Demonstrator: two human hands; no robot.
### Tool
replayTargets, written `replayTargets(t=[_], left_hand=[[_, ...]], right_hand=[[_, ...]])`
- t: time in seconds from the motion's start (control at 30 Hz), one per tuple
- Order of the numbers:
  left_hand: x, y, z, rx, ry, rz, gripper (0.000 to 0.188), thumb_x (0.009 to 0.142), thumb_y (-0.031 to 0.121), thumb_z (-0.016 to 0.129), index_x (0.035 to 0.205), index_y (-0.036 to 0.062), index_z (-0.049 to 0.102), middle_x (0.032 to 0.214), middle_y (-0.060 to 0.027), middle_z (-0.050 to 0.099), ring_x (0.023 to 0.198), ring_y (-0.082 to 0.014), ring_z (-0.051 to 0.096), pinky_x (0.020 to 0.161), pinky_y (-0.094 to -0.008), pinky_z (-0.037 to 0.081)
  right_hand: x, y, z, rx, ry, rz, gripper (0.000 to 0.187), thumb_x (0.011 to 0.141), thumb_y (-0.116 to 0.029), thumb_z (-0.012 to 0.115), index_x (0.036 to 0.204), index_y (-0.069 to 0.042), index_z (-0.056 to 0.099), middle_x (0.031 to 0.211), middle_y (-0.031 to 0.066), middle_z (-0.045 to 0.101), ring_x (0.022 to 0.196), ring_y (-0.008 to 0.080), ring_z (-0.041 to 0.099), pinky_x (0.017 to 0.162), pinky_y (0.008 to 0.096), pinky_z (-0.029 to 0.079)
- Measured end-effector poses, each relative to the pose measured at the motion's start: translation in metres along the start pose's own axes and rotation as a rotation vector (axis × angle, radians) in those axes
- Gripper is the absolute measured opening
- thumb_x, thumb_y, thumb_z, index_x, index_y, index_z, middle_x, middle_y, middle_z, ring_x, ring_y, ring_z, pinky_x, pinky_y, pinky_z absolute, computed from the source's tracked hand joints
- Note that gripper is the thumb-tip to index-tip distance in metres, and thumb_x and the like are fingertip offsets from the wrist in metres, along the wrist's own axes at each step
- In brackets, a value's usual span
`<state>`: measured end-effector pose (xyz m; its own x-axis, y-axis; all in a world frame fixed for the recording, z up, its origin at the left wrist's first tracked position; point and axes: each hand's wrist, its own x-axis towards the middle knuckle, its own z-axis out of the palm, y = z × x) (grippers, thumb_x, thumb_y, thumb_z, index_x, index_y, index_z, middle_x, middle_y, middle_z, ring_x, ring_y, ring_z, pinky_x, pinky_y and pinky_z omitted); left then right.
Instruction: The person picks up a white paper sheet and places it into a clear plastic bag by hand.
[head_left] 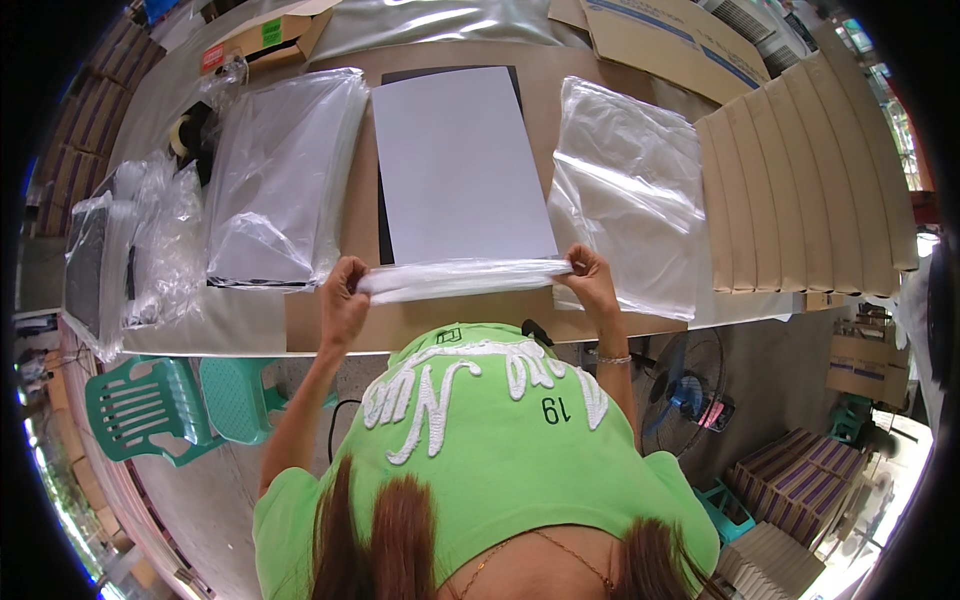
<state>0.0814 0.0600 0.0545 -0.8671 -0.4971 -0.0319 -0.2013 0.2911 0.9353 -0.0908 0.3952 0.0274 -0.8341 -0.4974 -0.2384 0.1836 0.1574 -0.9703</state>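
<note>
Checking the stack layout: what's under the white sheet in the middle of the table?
A black panel lies under the white sheet, showing only as a thin edge along its left side and top. The rest is covered. Below it is the brown table.

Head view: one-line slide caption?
Left hand and right hand stretch a clear plastic bag at the near edge of a white sheet.

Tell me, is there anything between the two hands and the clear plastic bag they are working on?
No. The left hand and the right hand each grip one end of the plastic bag directly, just below the white sheet.
</note>
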Motion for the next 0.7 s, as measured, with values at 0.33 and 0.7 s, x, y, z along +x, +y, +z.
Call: replayTargets(t=[0.33,0.7], left_hand=[[-0.037,0.012,0.031,0.063,-0.191,0.023,0.077,0.056,-0.006,0.03,0.132,0.0048,0.041,0.114,-0.0168,0.045,0.109,-0.0303,0.045,0.101,-0.0348,0.036],[-0.01,0.05,0.003,-0.067,0.069,0.145,0.051,0.063,-0.021,0.046,0.105,0.0004,0.064,0.099,-0.0094,0.059,0.096,-0.0191,0.058,0.09,-0.0267,0.045]], right_hand=[[0.002,-0.014,0.031,-0.54,0.367,-0.145,0.046,0.07,0.013,0.05,0.109,-0.008,0.061,0.089,0.0093,0.064,0.075,0.0127,0.058,0.069,0.0244,0.046],[-0.001,-0.077,0.007,-0.162,0.268,-0.308,0.033,0.073,0.016,0.052,0.1,0.001,0.066,0.096,0.0065,0.065,0.086,0.0104,0.059,0.077,0.0218,0.047]])
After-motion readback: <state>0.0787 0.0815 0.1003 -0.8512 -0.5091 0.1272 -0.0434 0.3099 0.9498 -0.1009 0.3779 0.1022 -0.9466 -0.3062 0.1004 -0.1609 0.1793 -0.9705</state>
